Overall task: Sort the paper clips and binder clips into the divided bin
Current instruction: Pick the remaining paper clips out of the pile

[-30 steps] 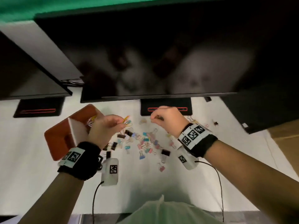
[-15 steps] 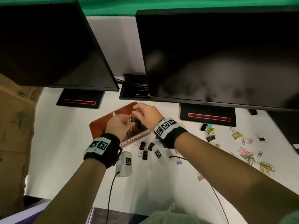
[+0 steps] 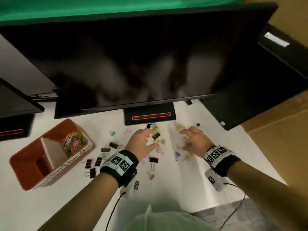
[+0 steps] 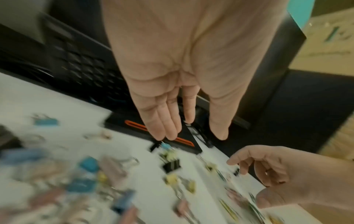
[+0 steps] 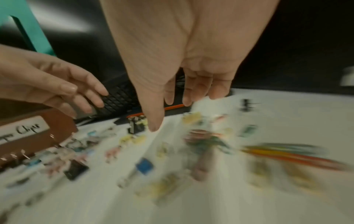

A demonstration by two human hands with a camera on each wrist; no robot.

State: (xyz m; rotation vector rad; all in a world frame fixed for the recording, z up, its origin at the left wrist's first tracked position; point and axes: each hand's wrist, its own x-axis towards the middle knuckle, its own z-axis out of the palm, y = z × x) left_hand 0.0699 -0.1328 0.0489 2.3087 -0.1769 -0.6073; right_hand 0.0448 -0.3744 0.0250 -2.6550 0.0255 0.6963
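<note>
White desk (image 3: 183, 184) carried scattered binder clips (image 3: 154, 159) near its far edge. Both grips, left hand (image 3: 141, 144) and right hand (image 3: 195, 140), hovered over them with loose fingers, holding nothing. The divided bin (image 3: 25, 165) stood toward the left edge, paper clips (image 3: 74, 142) inside.

- We are seeing a dark monitor (image 3: 133, 64) standing on its red-striped base (image 3: 150, 116).
- A second monitor (image 3: 15, 100) is sitting leftward.
- A cardboard box (image 3: 281, 135) is lying rightward.

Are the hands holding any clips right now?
No. The left hand and right hand are both open and empty, fingers spread above the loose clips on the table.
</note>
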